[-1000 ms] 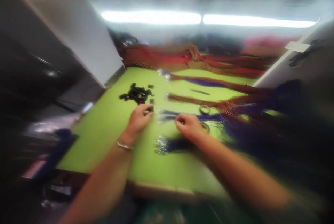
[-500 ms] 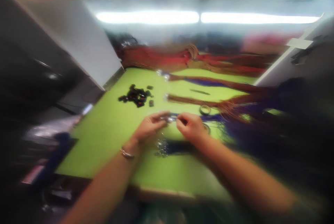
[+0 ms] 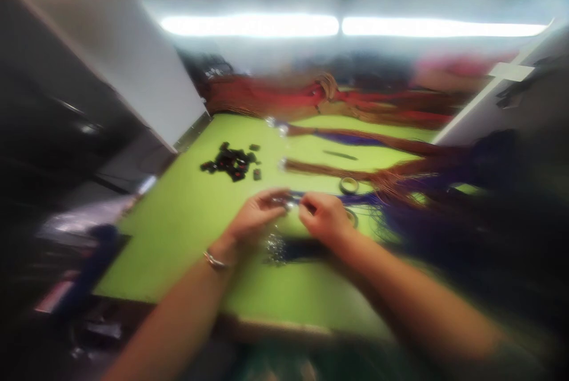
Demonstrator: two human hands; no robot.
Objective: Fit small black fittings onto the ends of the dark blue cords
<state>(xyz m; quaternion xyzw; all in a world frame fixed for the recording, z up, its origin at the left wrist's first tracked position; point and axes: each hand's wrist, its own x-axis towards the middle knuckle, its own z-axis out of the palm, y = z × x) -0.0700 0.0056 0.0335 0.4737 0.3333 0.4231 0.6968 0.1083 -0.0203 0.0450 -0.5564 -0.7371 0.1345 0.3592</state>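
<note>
Over the middle of the green table, my left hand (image 3: 258, 213) is closed, thumb and fingers pinching the shiny, clear-looking ends of a bundle of blue wires (image 3: 362, 198). My right hand (image 3: 326, 214) is closed just to the right, its fingertips pinched on the same wires near those ends. The blurred ends show between the two hands, and their exact shape is hard to make out. Just below lies a second dark blue wire bundle (image 3: 304, 250) with shiny ends (image 3: 276, 247). Part of it is hidden behind my right forearm.
On the green tabletop (image 3: 173, 239), a pile of small black parts (image 3: 231, 162) lies to the left. Brown wire bundles (image 3: 329, 170) stretch to the right, near a tape roll (image 3: 349, 185) and a thin dark tool (image 3: 340, 155). Red and brown wires (image 3: 275, 96) line the back.
Both hands stay almost in place, still pinching the wires. The shiny ends have slipped slightly further under my left fingers, and my right hand sits a touch further left.
</note>
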